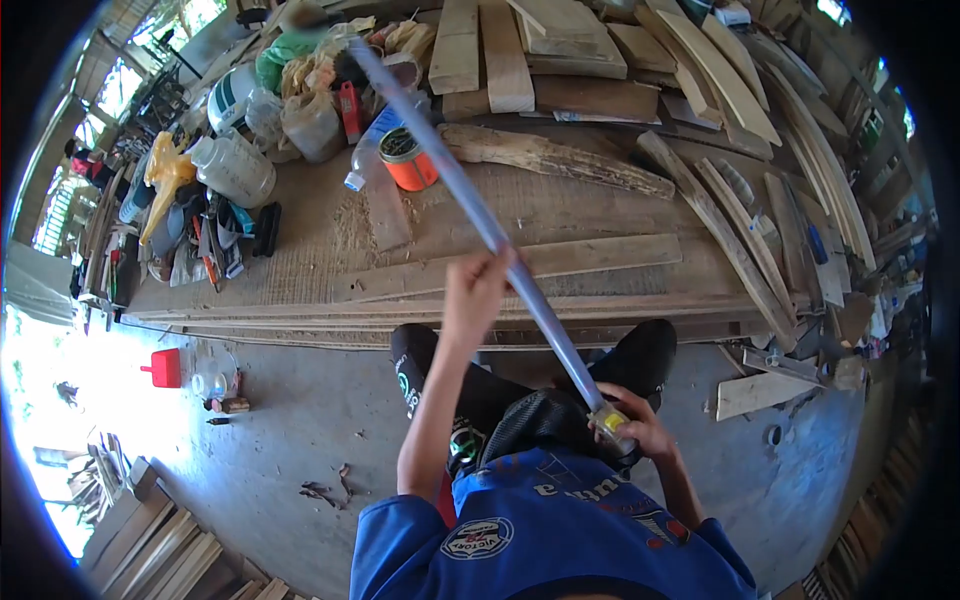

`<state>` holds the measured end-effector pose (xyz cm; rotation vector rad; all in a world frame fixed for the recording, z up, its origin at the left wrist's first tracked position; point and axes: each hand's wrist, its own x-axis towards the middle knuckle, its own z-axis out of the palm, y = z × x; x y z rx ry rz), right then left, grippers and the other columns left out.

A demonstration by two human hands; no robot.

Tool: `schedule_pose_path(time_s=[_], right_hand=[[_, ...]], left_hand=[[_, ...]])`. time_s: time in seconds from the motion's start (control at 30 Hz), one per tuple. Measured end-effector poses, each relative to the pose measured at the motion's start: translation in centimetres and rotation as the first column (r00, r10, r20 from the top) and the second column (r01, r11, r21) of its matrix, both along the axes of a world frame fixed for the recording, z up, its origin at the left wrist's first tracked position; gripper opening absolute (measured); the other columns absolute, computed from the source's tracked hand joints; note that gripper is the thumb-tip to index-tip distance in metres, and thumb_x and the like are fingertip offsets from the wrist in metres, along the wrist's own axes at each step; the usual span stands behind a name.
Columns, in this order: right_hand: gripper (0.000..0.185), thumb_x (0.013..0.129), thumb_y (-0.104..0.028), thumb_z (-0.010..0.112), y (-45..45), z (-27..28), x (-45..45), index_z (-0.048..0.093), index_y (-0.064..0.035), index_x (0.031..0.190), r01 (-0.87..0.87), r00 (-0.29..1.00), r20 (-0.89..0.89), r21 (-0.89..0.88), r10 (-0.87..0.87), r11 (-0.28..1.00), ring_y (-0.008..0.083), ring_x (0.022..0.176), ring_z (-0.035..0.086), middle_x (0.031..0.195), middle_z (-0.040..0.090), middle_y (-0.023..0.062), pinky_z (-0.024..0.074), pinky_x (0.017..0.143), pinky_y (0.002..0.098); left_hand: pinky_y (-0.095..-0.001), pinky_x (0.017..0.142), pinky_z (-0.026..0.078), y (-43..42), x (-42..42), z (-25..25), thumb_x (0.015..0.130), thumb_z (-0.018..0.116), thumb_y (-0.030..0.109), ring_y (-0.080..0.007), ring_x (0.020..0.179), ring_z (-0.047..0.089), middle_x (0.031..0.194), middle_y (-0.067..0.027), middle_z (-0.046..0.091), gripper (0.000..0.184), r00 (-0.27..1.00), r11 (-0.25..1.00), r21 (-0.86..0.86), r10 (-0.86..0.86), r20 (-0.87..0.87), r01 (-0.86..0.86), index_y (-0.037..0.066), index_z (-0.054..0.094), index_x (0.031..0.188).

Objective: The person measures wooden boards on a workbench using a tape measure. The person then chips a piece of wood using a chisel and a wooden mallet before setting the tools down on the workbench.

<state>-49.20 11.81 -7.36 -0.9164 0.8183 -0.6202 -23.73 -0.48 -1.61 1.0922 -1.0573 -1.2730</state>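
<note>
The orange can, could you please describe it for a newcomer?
On the workbench, find the rough, uneven log. By its left end stands the can; its bright orange wall sets it apart from the plastic bottle lying beside it.

The pole (551, 325) is pale lavender-grey, with a yellow patch (612, 421) at its lower end. The shirt (570, 530) is blue with white lettering — the can (412, 175) orange, the jug (238, 174) white, the counter (310, 240) brown.

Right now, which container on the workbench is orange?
The round can, just right of the lying bottle; that bottle is clear, the large jug white.
</note>
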Motion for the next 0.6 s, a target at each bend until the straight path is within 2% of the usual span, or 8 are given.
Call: schedule_pose_path(time_s=[0.07,0.13,0.2,0.23,0.3,0.4,0.47,0.6], right_hand=[[0.071,0.064,-0.031,0.057,0.0,1.3,1.1,0.035,0.0007,0.123,0.046,0.998,0.046,0.012,-0.047,0.999,0.0183,0.077,0.057,0.094,0.056,0.0136,0.0469,0.070,0.0297],[0.071,0.066,-0.029,0.055,-1.8,2.3,2.1,0.030,-0.0006,0.126,0.110,0.987,0.113,0.040,-0.114,0.993,0.0180,0.075,0.057,0.095,0.054,0.0122,0.0466,0.067,0.0304],[0.063,0.069,-0.027,0.053,-3.0,2.2,2.6,0.034,0.0011,0.122,0.194,0.971,0.136,0.034,-0.197,0.980,0.0166,0.080,0.055,0.097,0.052,0.0106,0.0439,0.071,0.0289],[0.060,0.070,-0.026,0.052,-3.7,2.1,2.7,0.036,0.0019,0.121,0.185,0.982,0.049,-0.042,-0.183,0.982,0.0158,0.085,0.052,0.098,0.051,0.0101,0.0416,0.075,0.0276],[0.053,0.074,-0.025,0.051,-4.2,2.0,3.0,0.039,0.0037,0.117,0.154,0.988,-0.003,-0.112,-0.156,0.982,0.0140,0.098,0.045,0.104,0.049,0.0094,0.0350,0.083,0.0246],[0.052,0.075,-0.023,0.052,-4.1,1.9,3.9,0.038,0.0035,0.118,0.150,0.988,0.001,-0.158,-0.152,0.976,0.0141,0.096,0.046,0.103,0.049,0.0090,0.0355,0.083,0.0256],[0.052,0.075,-0.022,0.052,-3.7,2.1,4.3,0.038,0.0036,0.118,0.144,0.989,0.002,-0.163,-0.145,0.976,0.0131,0.092,0.046,0.101,0.048,0.0081,0.0361,0.081,0.0256],[0.048,0.076,-0.020,0.052,-3.5,1.9,4.7,0.040,0.0038,0.116,0.127,0.989,-0.057,-0.157,-0.137,0.979,0.0116,0.088,0.046,0.097,0.049,0.0068,0.0370,0.078,0.0247]], left_hand=[[-0.0197,0.048,0.037,2.9,-2.2,-0.2,0.084,0.053,0.015,-0.0054,0.057,0.050,0.066,-0.0018,0.058,0.019,0.932,0.955,0.251,-0.229,0.280,0.159,-0.001,0.063,0.081],[-0.0212,0.048,0.036,5.5,-5.5,-5.0,0.080,0.058,0.011,-0.0040,0.058,0.047,0.064,-0.0018,0.055,0.013,0.952,0.964,0.003,-0.265,0.151,0.268,-0.001,0.062,0.079],[-0.0212,0.048,0.037,7.2,-7.5,-5.3,0.078,0.059,0.009,-0.0033,0.060,0.047,0.062,-0.0020,0.053,0.012,0.982,0.985,-0.067,-0.148,0.122,0.157,-0.003,0.060,0.079],[-0.0211,0.050,0.038,7.2,-7.8,-5.4,0.078,0.059,0.007,-0.0041,0.060,0.048,0.063,-0.0031,0.053,0.011,0.994,0.994,-0.012,-0.106,0.035,0.107,-0.004,0.059,0.078],[-0.0211,0.050,0.038,7.2,-7.6,-5.4,0.078,0.059,0.007,-0.0043,0.060,0.048,0.063,-0.0030,0.053,0.012,0.995,0.998,-0.008,-0.067,0.071,0.068,-0.004,0.058,0.078],[-0.0206,0.050,0.038,7.3,-7.2,-5.7,0.080,0.057,0.008,-0.0037,0.060,0.048,0.063,-0.0015,0.053,0.013,0.999,1.000,0.020,0.015,0.047,-0.016,-0.005,0.059,0.081],[-0.0190,0.051,0.038,7.2,-6.6,-4.8,0.081,0.056,0.010,-0.0026,0.061,0.048,0.063,0.0003,0.054,0.015,0.999,0.980,0.192,0.048,-0.012,-0.045,-0.004,0.061,0.085],[-0.0172,0.052,0.037,7.4,-7.0,-5.4,0.082,0.055,0.010,-0.0018,0.061,0.047,0.064,0.0000,0.056,0.016,0.995,0.992,0.091,0.086,-0.043,-0.082,-0.004,0.061,0.088]])
